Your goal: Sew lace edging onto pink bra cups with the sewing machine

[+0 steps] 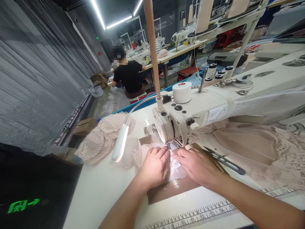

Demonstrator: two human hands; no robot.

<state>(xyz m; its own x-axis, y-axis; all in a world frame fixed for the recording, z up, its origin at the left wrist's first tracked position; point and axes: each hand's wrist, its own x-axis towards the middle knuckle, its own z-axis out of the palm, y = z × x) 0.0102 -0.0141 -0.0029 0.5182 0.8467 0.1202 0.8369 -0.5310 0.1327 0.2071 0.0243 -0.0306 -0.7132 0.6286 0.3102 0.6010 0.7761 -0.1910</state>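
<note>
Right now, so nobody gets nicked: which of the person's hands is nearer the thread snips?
Right: the right hand is at the white lace, left of the thread snips; the left hand is farther left, beyond the right one.

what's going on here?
A person is working at a sewing machine, with the left hand and right hand resting on a piece of pale lace right by the needle area. Whether the machine is running can't be told. A bendy lamp is lit on the left, near stacked lace pieces. The scissors lie to the right, untouched. Farther back, a co-worker in black sits at another table.
</note>
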